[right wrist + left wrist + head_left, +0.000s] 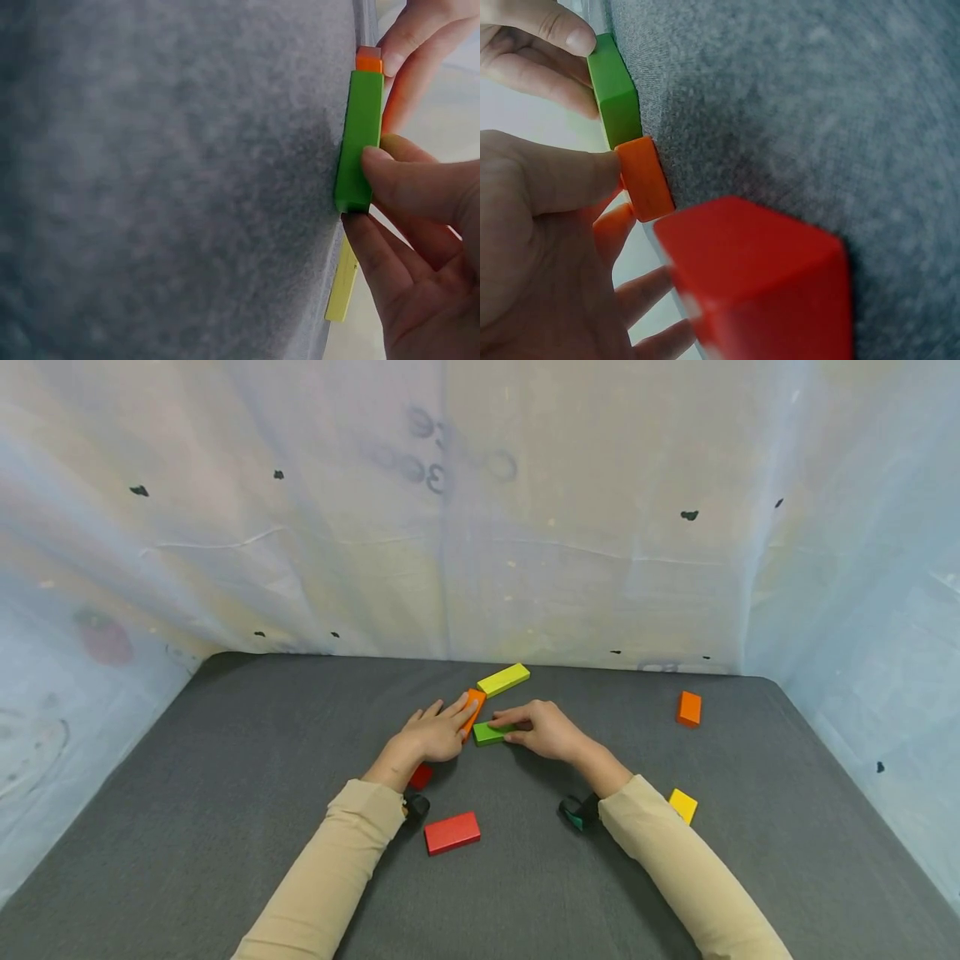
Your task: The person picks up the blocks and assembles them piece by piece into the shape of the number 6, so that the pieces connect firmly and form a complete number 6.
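So your right grip point(549, 732) has the green block point(360, 135) pinched between thumb and fingers, down on the cloth. Your left grip point(435, 733) is pinching the orange block point(646, 180) between thumb and index, other fingers spread out. Green's end meets orange's near end right between your two grips; they look like they're touching, but your fingers cover part of it, so don't hold me to that.

Just past your left fingertips there's a long yellow bar point(504, 680), butted up near orange's far end. So I'd call it partway: three pieces gathered into one angled cluster, the rest loose. Left over, you've got a small red block point(420, 776) tucked by your left wrist, a bigger red block point(452, 833) nearer you between your forearms, a short yellow block point(683, 806) half behind your right sleeve point(686, 868), and a second orange block point(688, 708) well off to the right of your right grip.

Further out, the surface point(210, 727) is dark grey fabric, running back to pale, creased sheeting point(585, 585) that walls you in ahead and on both sides. It's got faded print and a few dark specks on it.
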{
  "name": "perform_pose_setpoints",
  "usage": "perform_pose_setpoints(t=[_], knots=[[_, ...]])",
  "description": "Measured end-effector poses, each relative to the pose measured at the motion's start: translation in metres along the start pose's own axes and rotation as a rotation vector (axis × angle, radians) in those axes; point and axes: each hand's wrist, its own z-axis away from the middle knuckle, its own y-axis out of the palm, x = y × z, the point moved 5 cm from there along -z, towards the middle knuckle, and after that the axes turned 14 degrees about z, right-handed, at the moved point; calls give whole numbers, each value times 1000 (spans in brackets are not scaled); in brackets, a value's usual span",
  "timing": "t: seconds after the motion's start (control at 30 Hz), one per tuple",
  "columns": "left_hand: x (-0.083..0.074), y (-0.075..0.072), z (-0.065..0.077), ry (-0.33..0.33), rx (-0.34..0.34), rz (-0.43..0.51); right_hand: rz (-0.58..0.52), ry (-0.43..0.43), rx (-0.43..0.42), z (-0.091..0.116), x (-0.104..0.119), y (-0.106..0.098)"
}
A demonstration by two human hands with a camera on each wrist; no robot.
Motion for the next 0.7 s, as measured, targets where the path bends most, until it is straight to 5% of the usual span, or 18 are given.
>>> perform_pose_setpoints(t=[0.7], knots=[[1,1,-3,-9,-4,-6,32,15,23,14,0,-9]])
